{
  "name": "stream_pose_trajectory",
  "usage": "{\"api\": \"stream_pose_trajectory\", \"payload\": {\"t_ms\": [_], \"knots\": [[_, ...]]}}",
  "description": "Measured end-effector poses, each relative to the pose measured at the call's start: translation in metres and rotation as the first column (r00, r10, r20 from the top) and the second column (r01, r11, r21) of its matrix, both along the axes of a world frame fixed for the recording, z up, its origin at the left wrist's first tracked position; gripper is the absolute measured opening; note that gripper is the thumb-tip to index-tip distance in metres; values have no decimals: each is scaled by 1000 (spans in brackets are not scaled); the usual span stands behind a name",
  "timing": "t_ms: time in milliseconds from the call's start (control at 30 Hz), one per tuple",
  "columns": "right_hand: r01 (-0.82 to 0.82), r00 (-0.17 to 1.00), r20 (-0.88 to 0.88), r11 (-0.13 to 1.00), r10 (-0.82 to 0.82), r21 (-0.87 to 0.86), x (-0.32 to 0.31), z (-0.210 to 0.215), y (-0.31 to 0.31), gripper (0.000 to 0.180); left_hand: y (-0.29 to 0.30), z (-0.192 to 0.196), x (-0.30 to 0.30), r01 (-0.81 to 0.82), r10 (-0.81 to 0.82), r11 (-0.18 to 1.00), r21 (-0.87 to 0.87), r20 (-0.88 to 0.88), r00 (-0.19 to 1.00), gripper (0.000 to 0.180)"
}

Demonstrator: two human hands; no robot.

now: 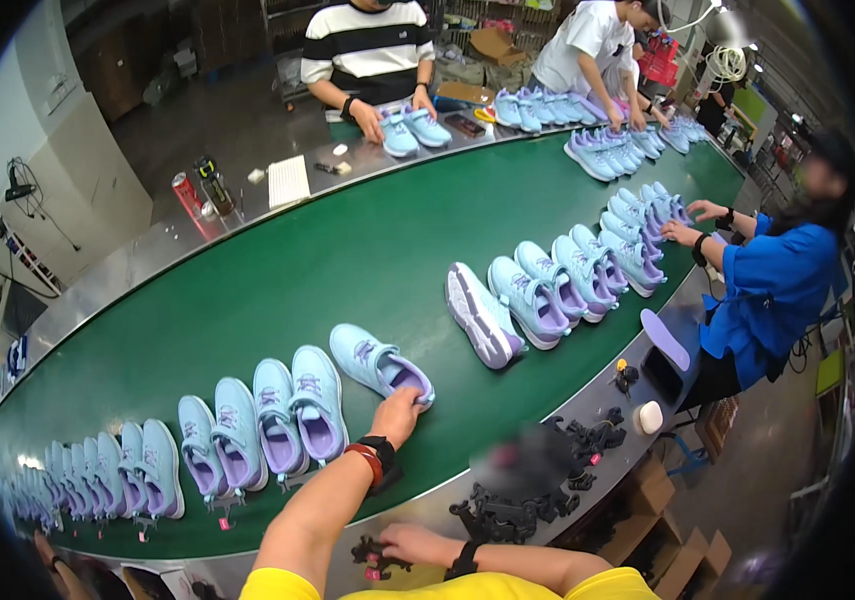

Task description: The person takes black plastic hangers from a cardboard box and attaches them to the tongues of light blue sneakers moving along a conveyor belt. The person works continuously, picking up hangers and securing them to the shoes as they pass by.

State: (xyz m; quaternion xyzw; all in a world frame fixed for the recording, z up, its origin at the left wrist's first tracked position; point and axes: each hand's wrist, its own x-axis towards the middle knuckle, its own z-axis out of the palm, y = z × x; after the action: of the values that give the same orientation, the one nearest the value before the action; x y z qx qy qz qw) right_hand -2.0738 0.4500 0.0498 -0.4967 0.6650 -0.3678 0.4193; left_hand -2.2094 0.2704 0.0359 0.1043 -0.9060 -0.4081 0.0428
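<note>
My left hand (400,418) is closed on the heel of a light blue sneaker (366,360) with a lilac lining, tilted on the green belt with its toe pointing away to the left. My right hand (422,545) is low at the metal edge, its fingers closed at a small black plastic shoe hanger (373,552) with a pink tag. Left of the held shoe, matching sneakers (316,402) stand in pairs, several with black hangers at their heels. A heap of black hangers (518,505) lies on the edge to the right, partly blurred.
The green conveyor belt (248,290) curves across. More sneakers (538,285) stand at right, one showing its sole. A person in blue (783,265) handles shoes there; two people (373,55) work across the belt. A phone (663,375), insole (665,338) and white case (648,417) lie right.
</note>
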Motion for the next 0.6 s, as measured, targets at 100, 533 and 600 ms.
{"api": "stream_pose_trajectory", "payload": {"t_ms": [100, 533, 600], "knots": [[151, 822, 493, 943, -286, 296, -37, 24, 10, 22, -11, 1, 27, 49, -53, 994, -95, -45, 998, 9], [546, 483, 468, 672, -740, 499, -108, 28, -5, 17, -4, 7, 90, 53, -69, 983, -178, -85, 994, 10], [556, 478, 472, 671, -741, 491, -103, 26, -8, 17, -5, 6, 91, 48, -64, 984, -174, -88, 994, 9]]}}
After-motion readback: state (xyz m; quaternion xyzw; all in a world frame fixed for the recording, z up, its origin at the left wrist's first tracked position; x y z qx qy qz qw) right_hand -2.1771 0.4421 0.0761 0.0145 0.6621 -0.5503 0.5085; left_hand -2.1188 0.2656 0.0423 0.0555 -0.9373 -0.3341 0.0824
